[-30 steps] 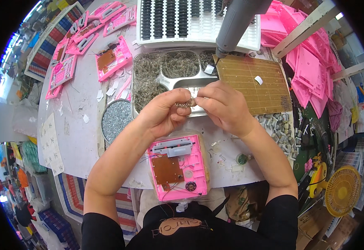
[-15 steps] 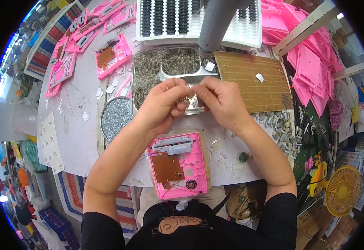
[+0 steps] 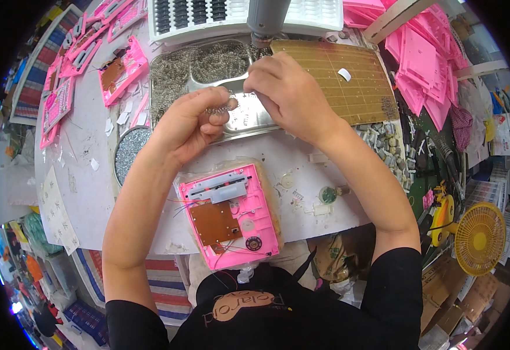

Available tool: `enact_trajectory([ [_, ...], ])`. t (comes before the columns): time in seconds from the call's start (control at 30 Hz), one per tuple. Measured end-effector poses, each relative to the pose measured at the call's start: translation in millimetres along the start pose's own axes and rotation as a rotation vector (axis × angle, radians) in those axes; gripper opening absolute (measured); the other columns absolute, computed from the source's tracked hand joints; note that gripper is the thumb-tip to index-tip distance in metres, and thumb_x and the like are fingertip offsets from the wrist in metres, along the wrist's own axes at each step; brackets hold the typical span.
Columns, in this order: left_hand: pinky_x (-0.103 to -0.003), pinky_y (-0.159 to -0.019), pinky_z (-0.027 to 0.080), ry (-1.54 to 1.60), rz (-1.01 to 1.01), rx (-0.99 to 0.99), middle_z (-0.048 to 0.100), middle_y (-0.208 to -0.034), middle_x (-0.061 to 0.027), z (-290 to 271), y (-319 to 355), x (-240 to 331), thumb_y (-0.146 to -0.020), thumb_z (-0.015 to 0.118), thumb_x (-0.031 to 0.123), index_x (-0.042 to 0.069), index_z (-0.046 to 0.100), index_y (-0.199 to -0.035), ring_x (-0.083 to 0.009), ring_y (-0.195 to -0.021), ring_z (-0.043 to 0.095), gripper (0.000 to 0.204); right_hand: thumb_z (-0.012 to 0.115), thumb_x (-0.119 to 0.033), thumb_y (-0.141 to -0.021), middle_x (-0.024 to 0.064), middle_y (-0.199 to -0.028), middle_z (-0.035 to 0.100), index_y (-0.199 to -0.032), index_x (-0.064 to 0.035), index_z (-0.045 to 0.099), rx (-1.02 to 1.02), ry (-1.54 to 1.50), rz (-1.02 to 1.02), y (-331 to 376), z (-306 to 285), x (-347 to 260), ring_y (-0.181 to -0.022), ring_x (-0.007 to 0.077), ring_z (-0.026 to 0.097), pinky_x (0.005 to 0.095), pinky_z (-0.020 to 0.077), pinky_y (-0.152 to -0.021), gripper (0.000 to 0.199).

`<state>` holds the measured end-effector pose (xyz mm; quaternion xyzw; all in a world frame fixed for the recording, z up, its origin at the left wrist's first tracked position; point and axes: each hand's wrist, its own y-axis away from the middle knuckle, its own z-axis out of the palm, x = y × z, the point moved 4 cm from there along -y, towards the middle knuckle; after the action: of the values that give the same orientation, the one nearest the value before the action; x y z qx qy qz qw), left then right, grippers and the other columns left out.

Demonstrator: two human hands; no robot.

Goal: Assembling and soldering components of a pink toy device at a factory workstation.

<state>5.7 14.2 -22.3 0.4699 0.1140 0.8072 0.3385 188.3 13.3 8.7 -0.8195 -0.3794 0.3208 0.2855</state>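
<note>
My left hand (image 3: 192, 121) is closed around small metal coil springs (image 3: 218, 109), which stick out between thumb and fingers. To its right my right hand (image 3: 293, 96) is bent over with its fingertips pinched together; whatever they grip, if anything, is too small to make out. Both hands hover above a divided metal tray (image 3: 249, 118), whose back and left sections are heaped with springs (image 3: 170, 79). Closer to me, a pink plastic housing (image 3: 258, 201) lies open on a pad, with a brown circuit board (image 3: 214, 223), a grey-white part and thin wires in it.
Left of the tray stands a round dish of small metal pieces (image 3: 131, 153). A brown board (image 3: 348, 87) lies to the right, with pink panels (image 3: 424, 70) piled beyond. A grey tool (image 3: 266, 17) hangs over the back. A white rack (image 3: 313, 16) holds black parts.
My hands have moved apart; the right has lifted away from the springs in the left. The whole view has shifted, so the table things appear further left and higher.
</note>
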Motion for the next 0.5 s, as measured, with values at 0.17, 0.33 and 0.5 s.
enact_trajectory([
  [0.17,-0.020,-0.056,0.041,-0.805,0.590,0.079,0.064,-0.090,0.0003,8,14,5,-0.090,0.068,0.010,0.001,0.065,-0.100,-0.0003,-0.069,0.050,0.013,0.058,-0.038,-0.096,0.0134,-0.075,0.067,-0.086,-0.0033,0.072,-0.323,-0.371,0.791,-2,4,-2,-0.070,0.0348,0.063,0.0421,0.0494,-0.066,0.038],
  [0.33,-0.018,-0.054,0.040,-0.537,0.568,0.035,0.062,-0.082,0.0018,24,25,4,-0.089,0.072,0.009,0.001,0.064,-0.101,-0.0015,-0.065,0.052,0.016,0.054,-0.041,-0.099,0.0127,-0.067,0.057,-0.080,-0.0012,0.068,-0.302,-0.463,0.659,-1,5,-7,-0.065,0.0248,0.056,0.0371,0.0439,-0.061,0.046],
  [0.5,-0.018,-0.050,0.040,-0.633,0.439,0.081,0.063,-0.086,-0.0013,13,23,9,-0.093,0.071,0.015,0.001,0.063,-0.103,-0.0033,-0.063,0.054,0.019,0.060,-0.027,-0.099,-0.0009,-0.069,0.052,-0.084,-0.0018,0.060,-0.253,-0.468,0.595,0,1,-11,-0.065,0.0078,0.045,0.0275,0.0394,-0.059,0.029],
])
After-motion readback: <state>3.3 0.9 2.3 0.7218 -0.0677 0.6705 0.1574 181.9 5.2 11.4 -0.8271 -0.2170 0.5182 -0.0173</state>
